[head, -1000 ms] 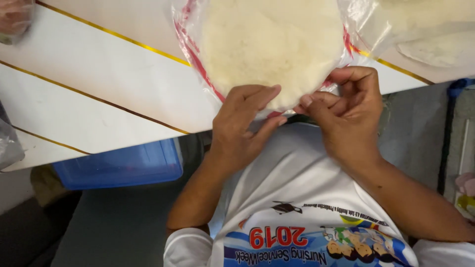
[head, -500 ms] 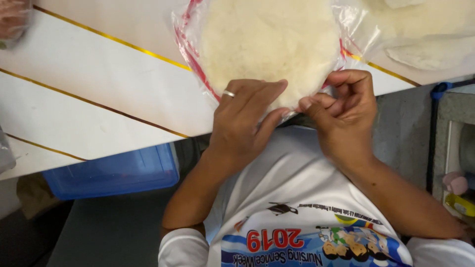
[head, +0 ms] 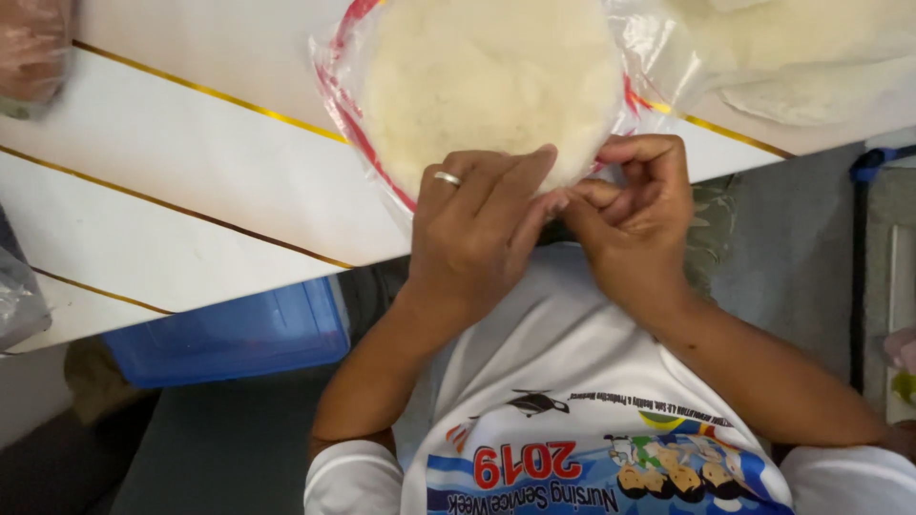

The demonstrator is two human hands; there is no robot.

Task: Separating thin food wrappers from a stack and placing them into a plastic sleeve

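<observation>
A stack of round pale flatbreads [head: 487, 86] lies in a clear plastic bag with a red edge [head: 334, 91] at the near rim of a white table [head: 191, 181]. My left hand [head: 477, 229], wearing a ring, lies over the near edge of the flatbreads with its fingers pressed together on the bag. My right hand [head: 634, 219] is beside it, fingers curled and pinching the bag's edge where it meets my left fingertips. Both hands touch each other there. What is under my fingers is hidden.
More pale flatbread in plastic [head: 801, 48] lies at the top right. A pinkish bag [head: 33, 48] sits at the top left and a clear bag [head: 14, 305] at the left edge. A blue plastic bin [head: 229, 334] stands under the table, whose top has gold lines.
My left hand has slid further over the flatbread's edge toward my right hand. My right fingers have curled tighter on the bag's edge. The view has moved closer.
</observation>
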